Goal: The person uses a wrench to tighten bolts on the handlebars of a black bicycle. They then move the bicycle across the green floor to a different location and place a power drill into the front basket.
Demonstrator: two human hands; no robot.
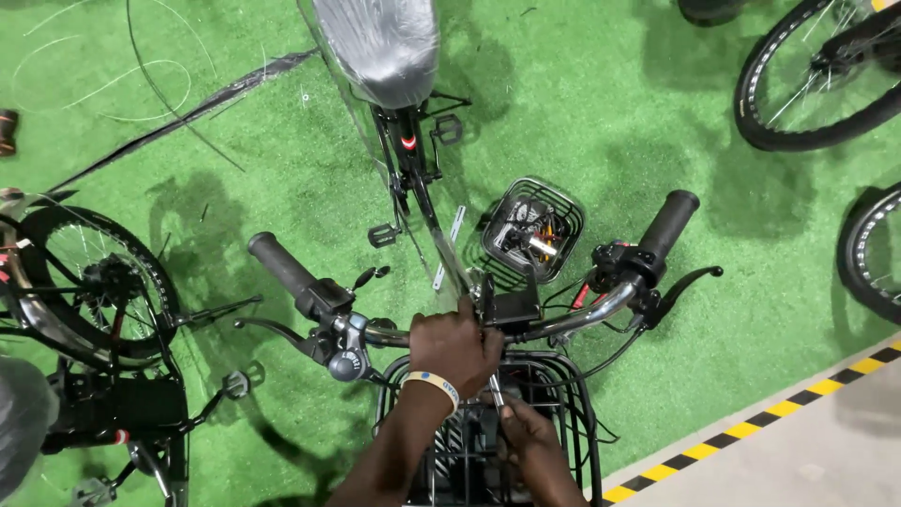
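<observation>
- Green artificial turf (610,122) covers the floor; a yellow-black striped line (751,422) edges grey concrete.
- My left hand (457,345) grips the bicycle handlebar (582,317) at its centre, fingers wrapped shut.
- My right hand (527,434) pinches a thin metal tool (495,387) above the front wire basket (572,394).

Left hand (455,345): gripped the handlebar (563,324) at its middle, wristband (434,386) on the wrist.
Right hand (526,434): held a thin metal tool (495,390) over the front basket (577,413).
Far: wrapped saddle (377,42).
Floor: small wire basket (533,228) on green turf (582,103).
</observation>
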